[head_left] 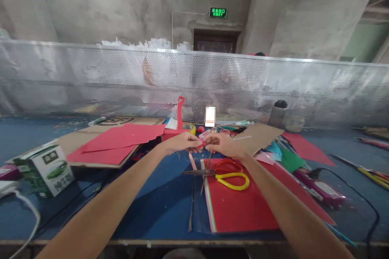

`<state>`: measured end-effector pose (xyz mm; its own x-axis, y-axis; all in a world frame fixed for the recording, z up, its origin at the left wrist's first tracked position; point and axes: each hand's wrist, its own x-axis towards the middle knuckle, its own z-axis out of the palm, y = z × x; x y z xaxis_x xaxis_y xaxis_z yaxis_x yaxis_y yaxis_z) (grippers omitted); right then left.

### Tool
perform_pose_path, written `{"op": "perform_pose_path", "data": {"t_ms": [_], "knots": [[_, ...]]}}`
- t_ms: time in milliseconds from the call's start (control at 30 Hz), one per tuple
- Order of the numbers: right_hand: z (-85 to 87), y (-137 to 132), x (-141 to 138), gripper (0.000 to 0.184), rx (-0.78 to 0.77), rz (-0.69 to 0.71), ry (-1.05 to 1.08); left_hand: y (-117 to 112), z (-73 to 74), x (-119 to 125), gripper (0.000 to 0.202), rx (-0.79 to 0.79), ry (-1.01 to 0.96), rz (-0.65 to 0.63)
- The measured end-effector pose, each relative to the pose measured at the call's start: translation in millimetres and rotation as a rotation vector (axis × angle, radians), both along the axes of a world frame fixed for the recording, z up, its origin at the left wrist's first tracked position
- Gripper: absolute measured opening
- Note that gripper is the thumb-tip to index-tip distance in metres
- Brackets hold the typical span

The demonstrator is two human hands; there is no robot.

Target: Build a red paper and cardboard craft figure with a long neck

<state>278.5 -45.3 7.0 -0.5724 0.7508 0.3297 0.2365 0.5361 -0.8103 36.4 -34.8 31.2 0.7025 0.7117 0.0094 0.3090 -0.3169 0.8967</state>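
Observation:
My left hand and my right hand meet over the blue table, both pinched on a small pink paper piece between their fingertips. A thin stick hangs down from the pinch toward the table. Just below the hands lie scissors with yellow and red handles, resting on the edge of a stack of red paper. A pink paper strip lies beside them.
Red sheets lie on cardboard at left, with a green-and-white carton nearer. A red tape dispenser, glue sticks, coloured paper, a purple tool and black cables sit around. A perforated metal screen backs the table.

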Motion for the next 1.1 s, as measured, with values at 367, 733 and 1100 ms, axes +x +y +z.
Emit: {"op": "perform_pose_path", "data": {"t_ms": [367, 733, 1100], "knots": [[2.8, -2.9, -0.8, 0.028, 0.005, 0.007, -0.018, -1.0, 0.0, 4.3, 0.039, 0.021, -0.015, 0.023], [3.6, -3.2, -1.7, 0.025, 0.018, -0.015, -0.021, 1.5, -2.6, 7.7, 0.041, 0.017, -0.031, 0.044], [6.0, -4.7, -3.0, 0.023, 0.101, -0.111, 0.006, -2.7, -1.6, 14.0, 0.044, 0.011, -0.070, 0.136]]}}
